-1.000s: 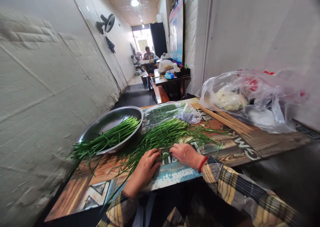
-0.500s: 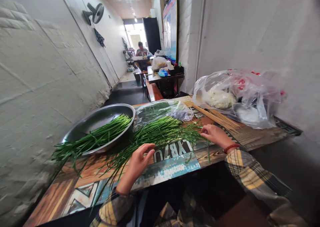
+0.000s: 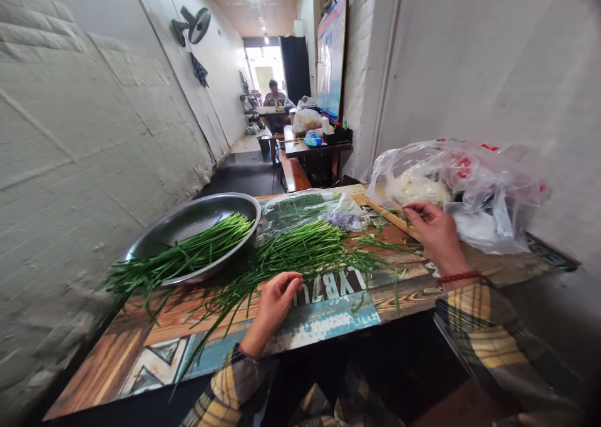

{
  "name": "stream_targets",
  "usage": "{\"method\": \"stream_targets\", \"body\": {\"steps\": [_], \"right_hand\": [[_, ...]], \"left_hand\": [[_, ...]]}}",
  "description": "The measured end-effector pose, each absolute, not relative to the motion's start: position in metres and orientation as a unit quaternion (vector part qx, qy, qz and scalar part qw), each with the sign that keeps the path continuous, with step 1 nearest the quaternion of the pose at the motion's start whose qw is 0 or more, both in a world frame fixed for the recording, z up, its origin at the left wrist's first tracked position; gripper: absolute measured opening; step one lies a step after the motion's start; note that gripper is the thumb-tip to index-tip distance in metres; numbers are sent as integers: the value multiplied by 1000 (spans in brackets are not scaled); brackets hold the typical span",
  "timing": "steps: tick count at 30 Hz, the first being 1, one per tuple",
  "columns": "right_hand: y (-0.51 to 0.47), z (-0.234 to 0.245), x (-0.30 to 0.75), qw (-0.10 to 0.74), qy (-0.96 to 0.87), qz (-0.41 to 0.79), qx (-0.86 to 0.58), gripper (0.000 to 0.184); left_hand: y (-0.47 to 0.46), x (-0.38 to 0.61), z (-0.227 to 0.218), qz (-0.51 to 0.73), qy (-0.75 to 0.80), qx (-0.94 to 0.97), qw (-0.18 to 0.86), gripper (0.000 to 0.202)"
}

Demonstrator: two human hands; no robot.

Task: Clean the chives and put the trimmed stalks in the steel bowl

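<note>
A loose pile of green chive stalks (image 3: 300, 252) lies across the painted wooden table (image 3: 328, 317). My left hand (image 3: 277, 298) rests at the near end of the pile, fingers curled round a few stalks. My right hand (image 3: 434, 230) reaches to the far right, its fingertips pinched on the bundle of bamboo skewers (image 3: 399, 219) beside the plastic bags. A metal basin (image 3: 183, 226) at the left holds more chives (image 3: 188, 258) that hang over its rim.
A clear bag of greens (image 3: 310, 206) lies behind the pile. Large plastic bags (image 3: 464, 186) with white contents sit at the right against the wall. Farther down the narrow room stand other tables, a bench and a seated person (image 3: 275, 95).
My right hand left the chive pile and travelled right and away to the skewers. My left hand stayed at the near end of the pile, curling its fingers.
</note>
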State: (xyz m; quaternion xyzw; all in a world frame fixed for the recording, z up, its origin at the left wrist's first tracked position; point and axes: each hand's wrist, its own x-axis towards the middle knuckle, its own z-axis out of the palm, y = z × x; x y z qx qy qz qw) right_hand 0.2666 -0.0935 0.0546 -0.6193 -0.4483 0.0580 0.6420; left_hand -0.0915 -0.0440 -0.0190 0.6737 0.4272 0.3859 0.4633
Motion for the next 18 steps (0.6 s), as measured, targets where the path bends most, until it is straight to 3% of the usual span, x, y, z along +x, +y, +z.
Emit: {"method": "stream_targets", "body": {"steps": [4,6,12,18], "right_hand": [[-92,68,257,784,-366,191,-463,22],[-94,73,249,811,-341,254,-402,22],[-93,81,212,778,-320,398,-366,24],[-90,79,183,729,-369,436,-377,20]], "left_hand": [[-44,-95,-12,407,428,648,481,27],[-44,-95,-10,410,430,638,490,28],[-47,-85,-6,419,421,598,538,32],[-60,-81,16,450,404,580,546,30]]}}
